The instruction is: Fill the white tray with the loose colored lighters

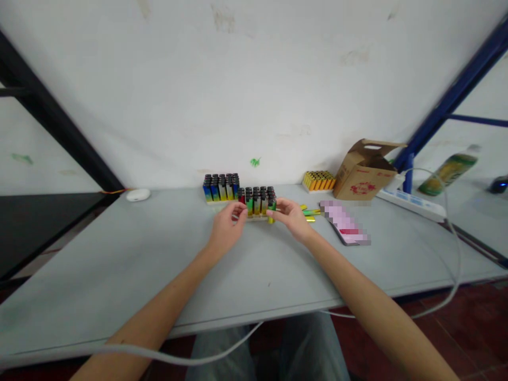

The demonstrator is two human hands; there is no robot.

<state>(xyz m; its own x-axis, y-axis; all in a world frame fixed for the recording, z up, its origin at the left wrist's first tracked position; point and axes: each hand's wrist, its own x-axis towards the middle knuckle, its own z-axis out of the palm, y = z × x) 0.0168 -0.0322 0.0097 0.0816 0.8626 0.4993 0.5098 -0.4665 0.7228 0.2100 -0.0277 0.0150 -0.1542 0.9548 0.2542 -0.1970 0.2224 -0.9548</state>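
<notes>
In front of me a pale tray [257,218] holds rows of upright black-topped lighters [257,203], green, yellow and other colours. At its front right corner my right hand [292,216] pinches a green and yellow lighter [272,209] between thumb and fingers, upright. My left hand [228,225] is at the tray's front left corner, fingers curled and closed beside a dark red lighter [241,196]. What its fingertips grip is hidden. Behind my right hand lie a few loose yellow and green pieces [311,212], flat on the table.
Blue and yellow lighters [222,188] stand in a second tray at the back left. Orange lighters [318,181] fill another beside an open cardboard box [363,177]. A phone [344,223], power strip [413,203], white case [138,195] and bottle [448,172] are around; a white cable [190,361] crosses the front.
</notes>
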